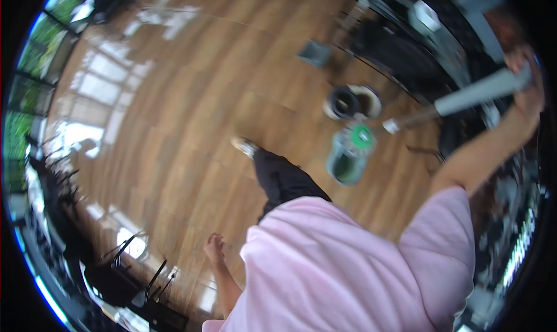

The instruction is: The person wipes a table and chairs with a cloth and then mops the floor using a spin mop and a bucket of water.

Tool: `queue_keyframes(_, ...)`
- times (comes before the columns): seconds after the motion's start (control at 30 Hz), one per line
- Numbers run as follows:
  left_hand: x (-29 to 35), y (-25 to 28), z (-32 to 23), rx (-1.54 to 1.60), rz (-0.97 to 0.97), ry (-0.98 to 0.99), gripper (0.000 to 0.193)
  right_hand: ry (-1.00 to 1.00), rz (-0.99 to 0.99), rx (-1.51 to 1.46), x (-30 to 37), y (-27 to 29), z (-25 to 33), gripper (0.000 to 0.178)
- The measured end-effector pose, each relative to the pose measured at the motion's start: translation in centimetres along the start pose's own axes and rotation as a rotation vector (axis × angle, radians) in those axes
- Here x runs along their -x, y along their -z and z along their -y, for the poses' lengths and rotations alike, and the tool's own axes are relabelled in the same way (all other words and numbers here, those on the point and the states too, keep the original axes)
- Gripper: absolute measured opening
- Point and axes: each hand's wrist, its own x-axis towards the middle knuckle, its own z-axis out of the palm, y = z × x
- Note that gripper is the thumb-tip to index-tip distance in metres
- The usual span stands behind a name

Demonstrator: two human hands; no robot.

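Note:
My right hand (525,85) is raised at the far right, its fingers closed round the thick end of a long pale blue-grey tube (476,94). A thinner brownish rod (420,117) extends from the tube to a white tip (391,126); blur hides its exact kind. My left hand (214,248) hangs low beside my body over the floor, fingers loosely bent and apart, with nothing seen in it. Below and left of the white tip stands a pale green, see-through container (347,168), with a round green lid or disc (362,136) at its top.
Two round dark-mouthed bins (351,103) stand beyond the green container. A small grey bin-like object (314,52) is farther off. A cluttered dark table (400,53) runs along the right. Dark chairs (116,280) line the left over shiny wood flooring (197,100).

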Motion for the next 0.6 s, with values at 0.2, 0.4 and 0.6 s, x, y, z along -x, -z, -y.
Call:
queue_keyframes(0.2, -6.2, -2.1, -7.7, 0.238, -0.174, 0.218, 0.013, 0.020, 0.328, -0.048, -12.5, -22.7, -7.0, 0.026)
queue_keyframes(0.4, -11.0, -5.9, -19.0, 0.345, -0.377, 0.221, 0.019, -0.042, 0.497, -0.348, -26.0, -45.1, -19.8, 0.030)
queue_keyframes(0.6, -22.5, -7.8, -26.4, 0.422, -0.439, 0.236, 0.024, -0.152, 0.575, -0.496, -35.8, -68.2, -31.3, 0.023)
